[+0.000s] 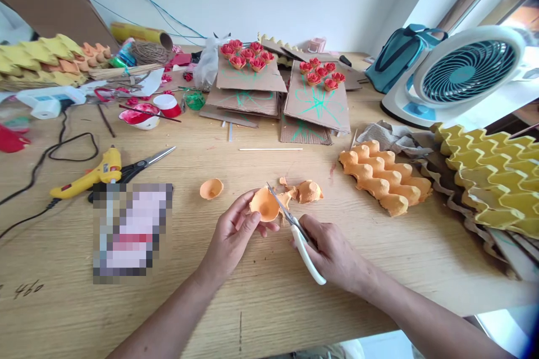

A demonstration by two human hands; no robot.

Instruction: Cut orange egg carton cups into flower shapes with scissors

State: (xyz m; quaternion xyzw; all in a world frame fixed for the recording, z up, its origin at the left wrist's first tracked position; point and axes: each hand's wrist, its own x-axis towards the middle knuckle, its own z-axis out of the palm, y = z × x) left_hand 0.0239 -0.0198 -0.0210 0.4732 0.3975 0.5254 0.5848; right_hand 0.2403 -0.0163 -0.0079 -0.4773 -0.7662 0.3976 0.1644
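Note:
Between the thumb and fingers of my left hand [238,227] is an orange egg carton cup [266,206], its hollow turned toward me. My right hand [332,252] is closed round the white handles of a pair of scissors [309,258]. Their blades lie against the cup's right rim, where a ragged strip of carton hangs. Just beyond, orange carton scraps [309,192] rest on the table. A separate cut cup [211,188] sits on the wood to the left of my left hand.
An orange egg carton piece [385,176] and stacked yellow egg trays [497,174] lie at right, before a fan [467,76]. Left are a yellow glue gun [90,174] and black scissors [143,164]. Red paper flowers [248,56] stand on cardboard behind, near a paint bowl [138,116].

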